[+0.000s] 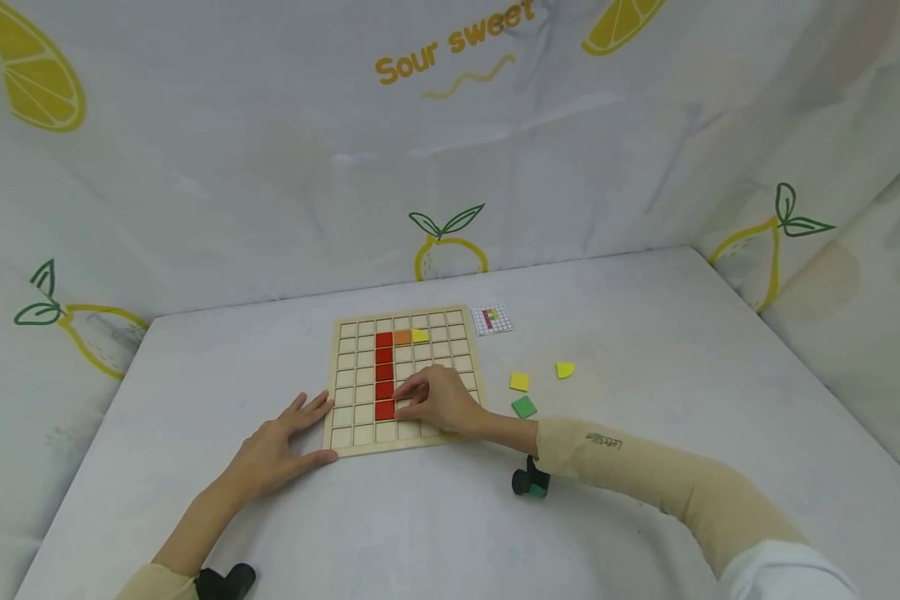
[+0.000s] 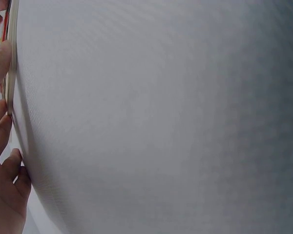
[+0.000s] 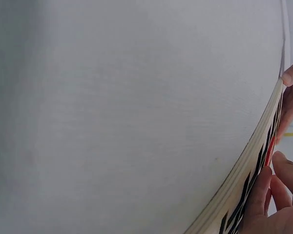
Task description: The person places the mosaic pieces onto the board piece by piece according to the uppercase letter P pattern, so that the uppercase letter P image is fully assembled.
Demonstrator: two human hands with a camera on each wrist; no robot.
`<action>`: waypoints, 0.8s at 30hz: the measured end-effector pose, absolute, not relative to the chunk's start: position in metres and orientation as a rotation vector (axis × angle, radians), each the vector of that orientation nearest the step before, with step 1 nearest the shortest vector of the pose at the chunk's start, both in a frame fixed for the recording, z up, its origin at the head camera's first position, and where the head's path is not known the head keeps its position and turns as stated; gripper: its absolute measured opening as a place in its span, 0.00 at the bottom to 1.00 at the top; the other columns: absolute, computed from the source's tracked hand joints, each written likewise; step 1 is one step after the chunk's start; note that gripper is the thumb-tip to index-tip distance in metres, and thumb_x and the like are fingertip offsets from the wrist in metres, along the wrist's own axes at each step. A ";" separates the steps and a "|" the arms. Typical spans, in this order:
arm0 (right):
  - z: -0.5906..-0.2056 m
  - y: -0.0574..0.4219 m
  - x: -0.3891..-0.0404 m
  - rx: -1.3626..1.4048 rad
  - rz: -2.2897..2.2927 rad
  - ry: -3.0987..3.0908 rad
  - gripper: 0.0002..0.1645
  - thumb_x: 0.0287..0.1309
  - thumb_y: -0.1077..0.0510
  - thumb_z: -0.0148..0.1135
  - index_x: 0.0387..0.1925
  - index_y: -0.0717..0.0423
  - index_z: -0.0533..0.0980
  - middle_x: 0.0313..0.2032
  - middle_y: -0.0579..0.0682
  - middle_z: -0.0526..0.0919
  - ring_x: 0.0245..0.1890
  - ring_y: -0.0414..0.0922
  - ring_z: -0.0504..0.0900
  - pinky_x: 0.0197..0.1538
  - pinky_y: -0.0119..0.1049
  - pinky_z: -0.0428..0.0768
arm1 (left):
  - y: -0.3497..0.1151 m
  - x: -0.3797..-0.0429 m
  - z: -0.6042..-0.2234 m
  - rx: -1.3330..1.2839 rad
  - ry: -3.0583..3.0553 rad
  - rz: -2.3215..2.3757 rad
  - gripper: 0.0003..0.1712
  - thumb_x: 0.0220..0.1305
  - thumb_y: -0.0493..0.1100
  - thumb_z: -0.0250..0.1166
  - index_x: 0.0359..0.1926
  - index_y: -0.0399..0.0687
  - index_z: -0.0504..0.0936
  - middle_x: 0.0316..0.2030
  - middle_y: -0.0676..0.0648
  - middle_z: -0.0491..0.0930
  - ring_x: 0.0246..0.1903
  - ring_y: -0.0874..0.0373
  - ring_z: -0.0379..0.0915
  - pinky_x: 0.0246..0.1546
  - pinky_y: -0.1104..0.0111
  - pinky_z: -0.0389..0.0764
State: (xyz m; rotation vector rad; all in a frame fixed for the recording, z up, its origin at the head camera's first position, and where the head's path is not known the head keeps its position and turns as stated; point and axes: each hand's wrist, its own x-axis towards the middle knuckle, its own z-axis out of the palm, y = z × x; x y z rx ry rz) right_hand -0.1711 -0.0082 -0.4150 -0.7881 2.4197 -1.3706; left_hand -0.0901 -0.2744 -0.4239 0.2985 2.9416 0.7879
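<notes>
A wooden grid board [image 1: 356, 436] lies on the table, holding a column of red square tiles [image 1: 384, 372]. At the top of that column sit an orange tile [image 1: 402, 337] and a yellow tile with a cut corner [image 1: 420, 336]. My left hand [image 1: 273, 450] rests at the board's lower left corner, fingers and thumb extended against its edges. Over the board, my right hand [image 1: 442, 402] has thumb and forefinger spread apart at the right side of the lowest red tiles. No tile shows between these fingertips. Both wrist views show the board [image 3: 244, 161] edge-on.
Right of the board lie a yellow square tile [image 1: 520, 382], a yellow rounded tile [image 1: 565, 370] and a green tile [image 1: 524, 407]. A small pattern card [image 1: 492, 319] touches or nearly touches the board's upper right corner. A lemon-print cloth [image 1: 270, 167] hangs behind the table.
</notes>
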 end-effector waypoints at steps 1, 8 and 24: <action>-0.415 -0.005 -0.171 -0.768 -1.384 2.402 0.11 0.46 0.62 0.75 0.35 0.60 0.85 0.27 0.47 0.85 0.24 0.36 0.78 0.32 0.25 0.75 | -0.275 -0.090 -0.425 0.299 2.941 0.786 0.45 0.51 0.62 0.70 0.67 0.50 0.69 0.69 0.47 0.63 0.68 0.38 0.54 0.52 0.32 0.63; -0.411 0.028 -0.169 -0.619 -1.505 2.278 0.13 0.52 0.63 0.70 0.41 0.62 0.83 0.39 0.52 0.86 0.33 0.40 0.82 0.38 0.28 0.79 | -0.276 -0.091 -0.427 0.292 2.940 0.774 0.45 0.51 0.63 0.70 0.68 0.51 0.69 0.69 0.48 0.62 0.68 0.38 0.53 0.51 0.31 0.63; -0.397 0.135 -0.173 -0.399 -1.573 2.352 0.18 0.55 0.61 0.69 0.47 0.63 0.81 0.45 0.57 0.84 0.39 0.44 0.80 0.39 0.27 0.77 | -0.273 -0.089 -0.423 0.275 2.942 0.752 0.46 0.51 0.63 0.70 0.68 0.51 0.68 0.69 0.45 0.61 0.67 0.36 0.54 0.48 0.30 0.64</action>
